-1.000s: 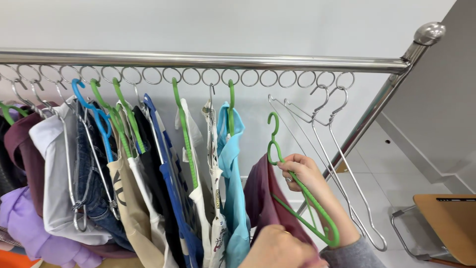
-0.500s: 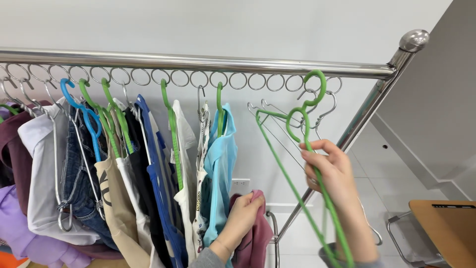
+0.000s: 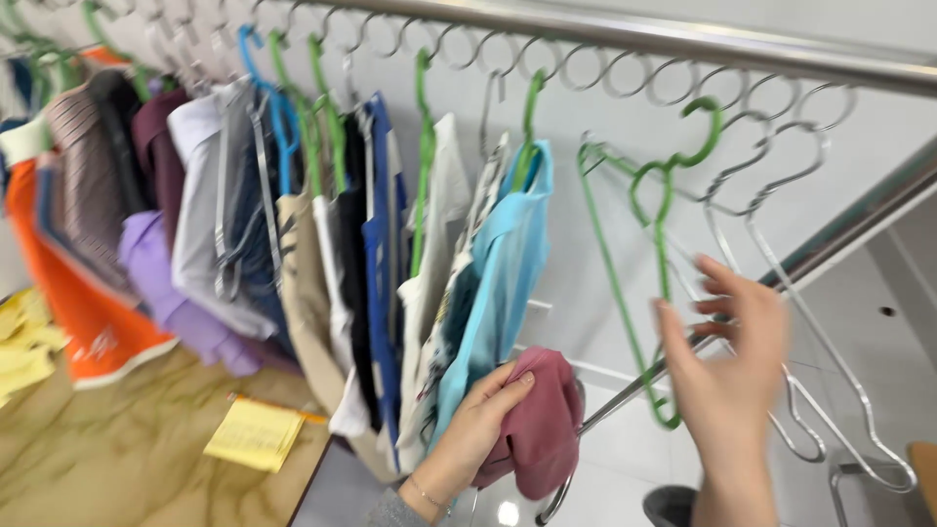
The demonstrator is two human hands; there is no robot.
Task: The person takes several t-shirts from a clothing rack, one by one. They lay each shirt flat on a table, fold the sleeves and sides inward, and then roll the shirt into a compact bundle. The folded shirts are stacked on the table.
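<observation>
Since 0.5 s ago, the empty green plastic hanger [image 3: 656, 234] hooks a rail ring; my right hand [image 3: 727, 351], nearer, spreads beside its upright neck, while my left hand [image 3: 478, 425] pinches the maroon cloth garment [image 3: 542, 420] lower left.

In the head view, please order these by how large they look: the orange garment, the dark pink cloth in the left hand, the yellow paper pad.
1. Orange garment, largest, though partly cut off at the frame edge.
2. Dark pink cloth, held in the left hand; nearer the camera, so unsure.
3. Yellow paper pad, smallest.

Two hands [image 3: 727, 361]; one maroon garment [image 3: 542, 420]; two empty green hangers [image 3: 654, 234].
</observation>
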